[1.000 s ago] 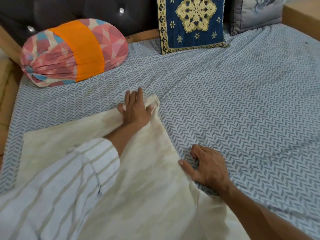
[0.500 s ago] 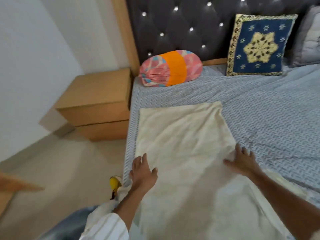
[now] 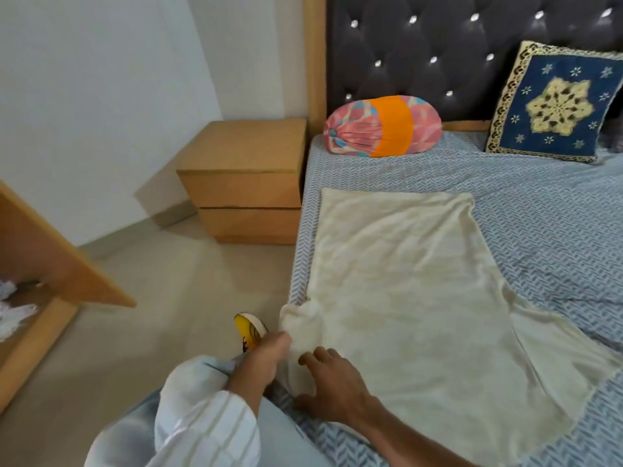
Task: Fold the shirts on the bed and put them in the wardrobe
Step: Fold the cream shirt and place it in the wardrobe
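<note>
Cream shirt (image 3: 421, 298) is lying flat on the bed (image 3: 556, 237). Both hands have come back to its near corner: left hand (image 3: 266, 358) pinching cloth, right hand (image 3: 333, 385) fingers apart, starting another fold.

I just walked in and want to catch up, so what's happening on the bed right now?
A person is folding a cream shirt spread flat on the bed's blue patterned sheet. Both hands are at the shirt's near left corner, by the bed edge: the left hand grips the bunched fabric hanging there, and the right hand rests open on the cloth beside it. An orange and pink bolster and a blue cushion lie at the headboard. The shirt is not yet folded small.
</note>
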